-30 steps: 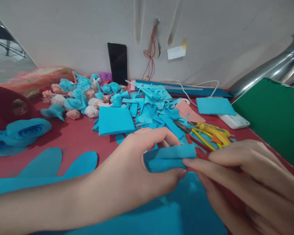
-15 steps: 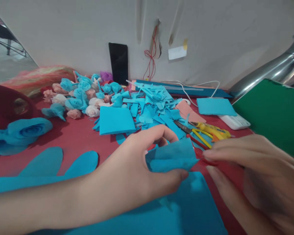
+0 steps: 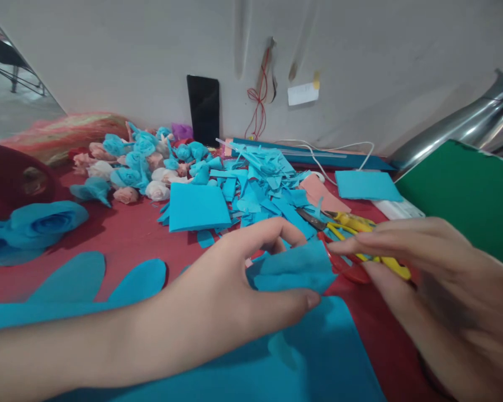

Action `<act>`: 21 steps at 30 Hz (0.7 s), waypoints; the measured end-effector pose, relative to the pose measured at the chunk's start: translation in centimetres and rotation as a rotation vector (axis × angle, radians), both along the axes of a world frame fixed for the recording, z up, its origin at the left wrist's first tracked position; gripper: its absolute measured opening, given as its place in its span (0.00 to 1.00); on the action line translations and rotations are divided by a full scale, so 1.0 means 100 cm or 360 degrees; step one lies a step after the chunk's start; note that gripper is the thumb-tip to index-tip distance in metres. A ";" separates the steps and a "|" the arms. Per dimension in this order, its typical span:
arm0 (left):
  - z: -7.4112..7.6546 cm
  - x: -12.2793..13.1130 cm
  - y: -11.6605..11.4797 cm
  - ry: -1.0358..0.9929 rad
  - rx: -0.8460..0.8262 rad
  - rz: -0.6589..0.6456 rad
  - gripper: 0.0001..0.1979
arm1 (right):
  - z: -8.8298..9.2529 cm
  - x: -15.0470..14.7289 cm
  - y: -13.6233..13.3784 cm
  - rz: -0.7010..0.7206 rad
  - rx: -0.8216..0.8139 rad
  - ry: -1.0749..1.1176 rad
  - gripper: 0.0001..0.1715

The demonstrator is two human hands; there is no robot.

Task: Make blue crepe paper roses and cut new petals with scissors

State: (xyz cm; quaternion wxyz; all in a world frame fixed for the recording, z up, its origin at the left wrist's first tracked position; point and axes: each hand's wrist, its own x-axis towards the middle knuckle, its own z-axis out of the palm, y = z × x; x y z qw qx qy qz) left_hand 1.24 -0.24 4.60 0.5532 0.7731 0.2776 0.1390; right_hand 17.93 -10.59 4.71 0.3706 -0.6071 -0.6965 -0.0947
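Observation:
My left hand (image 3: pixel 243 290) is closed round a curled piece of blue crepe paper (image 3: pixel 295 265), with the thumb below it and the fingers behind. To its right, my right hand (image 3: pixel 427 273) has thumb and forefinger apart, with nothing visible between them. Its fingertips are close to the paper's right end. Behind that hand lie red handles (image 3: pixel 350 271) and a yellow-handled cutting tool (image 3: pixel 314 220), partly hidden. Under both hands spreads a large blue sheet (image 3: pixel 331 357); a small rounded blue piece (image 3: pixel 281 349) hangs or lies below my left hand.
Blue paper scraps (image 3: pixel 255 184) are heaped mid-table beside a folded blue square (image 3: pixel 199 206). Paper roses (image 3: pixel 142 162) cluster at the back left. A large blue flower (image 3: pixel 50 218) lies left; a black phone (image 3: pixel 204 109) leans on the wall. A green board (image 3: pixel 465 195) stands right.
My right hand's forefinger has moved slightly left, and its thumb and forefinger stay apart. The paper in my left hand has shifted a little, and more of the small rounded piece shows below.

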 end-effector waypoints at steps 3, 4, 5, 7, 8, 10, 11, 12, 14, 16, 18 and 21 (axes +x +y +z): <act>0.000 -0.001 0.000 -0.0030 -0.0067 -0.0047 0.11 | -0.005 -0.001 0.000 0.0031 -0.0060 -0.0005 0.12; 0.001 -0.001 0.000 -0.0031 -0.0087 -0.0052 0.10 | -0.007 -0.002 0.000 0.0016 -0.0065 0.0031 0.12; 0.001 -0.001 0.001 -0.0030 -0.0099 -0.0047 0.10 | -0.009 -0.002 0.000 0.0010 -0.0062 0.0074 0.11; 0.003 0.000 0.001 -0.0039 -0.0099 -0.0035 0.08 | -0.013 -0.003 -0.001 0.0022 -0.0008 0.0141 0.11; 0.004 0.000 0.001 -0.0041 -0.0093 -0.0036 0.07 | -0.014 -0.004 -0.002 0.0045 0.0011 0.0150 0.12; 0.004 0.001 0.002 -0.0030 -0.0090 -0.0034 0.07 | -0.014 -0.005 -0.001 0.0088 -0.0013 0.0150 0.12; 0.004 0.001 0.002 -0.0028 -0.0090 -0.0042 0.06 | -0.014 -0.005 -0.001 0.0099 -0.0033 0.0157 0.12; 0.004 0.001 0.002 -0.0031 -0.0087 -0.0050 0.06 | -0.013 -0.005 -0.001 0.0106 -0.0040 0.0166 0.11; 0.003 0.001 0.002 -0.0033 -0.0093 -0.0050 0.07 | -0.012 -0.005 -0.001 0.0116 -0.0050 0.0169 0.11; 0.001 0.000 0.002 -0.0034 -0.0120 -0.0051 0.10 | -0.011 -0.003 0.000 0.0150 -0.0089 0.0137 0.12; 0.000 -0.001 0.002 -0.0032 -0.0170 -0.0054 0.12 | -0.010 -0.002 0.001 0.0178 -0.0145 0.0111 0.13; -0.001 -0.001 0.002 -0.0031 -0.0192 -0.0068 0.12 | -0.009 -0.001 0.002 0.0221 -0.0050 0.0037 0.17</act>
